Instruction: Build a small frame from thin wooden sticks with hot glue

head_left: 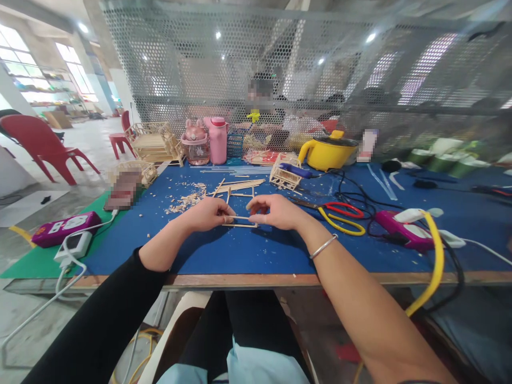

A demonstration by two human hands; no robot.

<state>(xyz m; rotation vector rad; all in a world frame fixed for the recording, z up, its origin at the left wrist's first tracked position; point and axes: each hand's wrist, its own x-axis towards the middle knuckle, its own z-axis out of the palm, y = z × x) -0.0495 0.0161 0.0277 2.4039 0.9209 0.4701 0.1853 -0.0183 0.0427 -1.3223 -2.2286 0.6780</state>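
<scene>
Both hands meet over the blue table mat, at a small frame of thin wooden sticks [240, 225]. My left hand [208, 213] pinches the left end of a wooden stick [241, 217] between thumb and fingers. At the stick's right end, my right hand [276, 209] is pinched on it too, with a bracelet on the wrist. The fingers hide the stick's ends, and I cannot tell whether it touches the frame. Just behind the hands lie loose sticks [248, 184], with wood chips [187, 200] to their left.
Right of the hands lie red-and-yellow-handled scissors [342, 211] and a purple power strip [404, 230] with cables. Behind are a blue-handled tool [295, 170] on a small wooden piece [285, 180], a yellow pot [330, 153] and a pink flask [218, 141]. A phone [123, 188] lies left.
</scene>
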